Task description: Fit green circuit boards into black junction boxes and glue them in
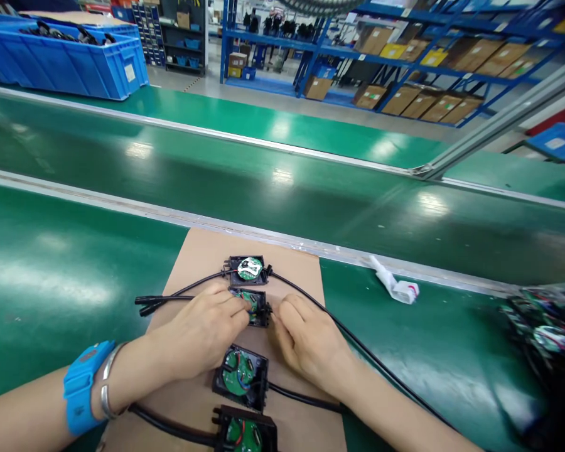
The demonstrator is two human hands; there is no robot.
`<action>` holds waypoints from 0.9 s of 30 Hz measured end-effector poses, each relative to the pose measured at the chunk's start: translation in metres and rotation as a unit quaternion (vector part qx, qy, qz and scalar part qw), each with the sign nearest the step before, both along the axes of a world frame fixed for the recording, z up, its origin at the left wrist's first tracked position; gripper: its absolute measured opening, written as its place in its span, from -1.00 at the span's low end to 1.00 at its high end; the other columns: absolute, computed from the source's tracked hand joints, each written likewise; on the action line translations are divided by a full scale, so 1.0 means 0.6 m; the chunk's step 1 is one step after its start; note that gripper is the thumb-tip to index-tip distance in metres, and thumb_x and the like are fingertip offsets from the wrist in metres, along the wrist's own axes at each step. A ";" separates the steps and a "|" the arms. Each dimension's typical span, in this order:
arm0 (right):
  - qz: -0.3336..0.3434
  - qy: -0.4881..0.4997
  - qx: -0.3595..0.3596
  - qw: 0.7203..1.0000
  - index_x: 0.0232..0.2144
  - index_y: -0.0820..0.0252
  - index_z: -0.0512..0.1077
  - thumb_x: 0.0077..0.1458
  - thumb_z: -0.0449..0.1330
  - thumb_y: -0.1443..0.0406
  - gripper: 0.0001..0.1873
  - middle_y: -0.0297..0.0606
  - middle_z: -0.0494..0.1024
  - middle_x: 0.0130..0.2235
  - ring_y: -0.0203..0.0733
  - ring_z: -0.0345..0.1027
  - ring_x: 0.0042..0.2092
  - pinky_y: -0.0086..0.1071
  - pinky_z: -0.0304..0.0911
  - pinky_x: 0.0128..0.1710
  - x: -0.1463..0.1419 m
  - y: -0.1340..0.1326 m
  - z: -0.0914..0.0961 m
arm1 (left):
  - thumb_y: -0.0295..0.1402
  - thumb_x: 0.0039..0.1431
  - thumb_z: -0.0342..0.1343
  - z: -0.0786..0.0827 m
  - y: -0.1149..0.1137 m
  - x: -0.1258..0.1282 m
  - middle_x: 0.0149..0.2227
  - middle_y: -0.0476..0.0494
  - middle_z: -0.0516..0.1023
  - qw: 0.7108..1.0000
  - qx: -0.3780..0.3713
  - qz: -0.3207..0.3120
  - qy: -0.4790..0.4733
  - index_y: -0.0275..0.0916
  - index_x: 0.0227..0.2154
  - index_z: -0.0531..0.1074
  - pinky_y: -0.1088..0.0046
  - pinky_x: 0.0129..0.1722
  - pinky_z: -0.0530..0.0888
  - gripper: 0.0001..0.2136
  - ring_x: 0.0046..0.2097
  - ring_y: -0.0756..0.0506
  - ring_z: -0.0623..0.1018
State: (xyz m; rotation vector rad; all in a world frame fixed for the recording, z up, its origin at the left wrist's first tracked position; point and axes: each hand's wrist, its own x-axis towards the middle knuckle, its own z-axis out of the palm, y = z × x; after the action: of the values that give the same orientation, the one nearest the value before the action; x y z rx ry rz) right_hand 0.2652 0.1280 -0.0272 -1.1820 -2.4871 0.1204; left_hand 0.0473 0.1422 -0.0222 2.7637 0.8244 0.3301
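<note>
Cardboard [188, 260] lay on the green table [428, 364], carrying a column of four open black housings [258, 417] with round green circuit boards [238, 376] inside. The second housing [262, 319] from the far end sat between both hands. Fingers of the left hand [207, 329] were bunched together over its left side, touching it or just above; whether they gripped anything, I could not tell. The right hand [308, 336] had its fingers curled at the housing's right end, their hold on anything equally unclear.
</note>
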 end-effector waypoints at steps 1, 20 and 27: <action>-0.001 0.006 0.006 1.000 -0.53 0.16 0.19 0.18 -0.08 0.47 -0.73 -0.29 0.25 -0.48 -0.24 0.10 -0.43 -0.36 0.04 -0.43 0.002 -0.001 -0.008 | -0.62 0.04 -0.05 0.001 0.000 0.000 -0.09 -0.16 0.50 1.000 -0.002 0.000 0.002 -0.30 -0.28 0.38 0.20 0.04 0.31 -0.79 -0.11 -0.14 0.46; 0.017 -0.001 0.009 1.000 -0.54 0.16 0.24 0.23 -0.05 0.45 -0.70 -0.33 0.28 -0.51 -0.25 0.13 -0.44 -0.36 0.02 -0.45 0.005 0.000 -0.011 | -0.54 0.15 -0.06 -0.009 -0.005 0.003 -0.18 -0.18 0.51 0.999 0.042 0.006 -0.014 -0.31 -0.28 0.41 0.21 -0.07 0.35 -0.84 -0.20 -0.15 0.44; -0.003 0.034 -0.074 0.997 -0.48 0.17 0.23 0.22 -0.03 0.41 -0.79 -0.33 0.31 -0.48 -0.28 0.19 -0.45 -0.40 0.10 -0.44 0.008 0.007 0.002 | -0.55 0.12 -0.05 0.000 -0.005 0.005 -0.32 -0.12 0.49 0.999 0.029 0.011 -0.017 -0.29 -0.28 0.39 0.25 -0.08 0.32 -0.84 -0.28 -0.12 0.42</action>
State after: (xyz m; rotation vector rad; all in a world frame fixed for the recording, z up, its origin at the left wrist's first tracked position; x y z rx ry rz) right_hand 0.2697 0.1320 -0.0263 -1.2226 -2.4499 0.3443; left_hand 0.0503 0.1392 -0.0222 2.7968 0.8507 0.4100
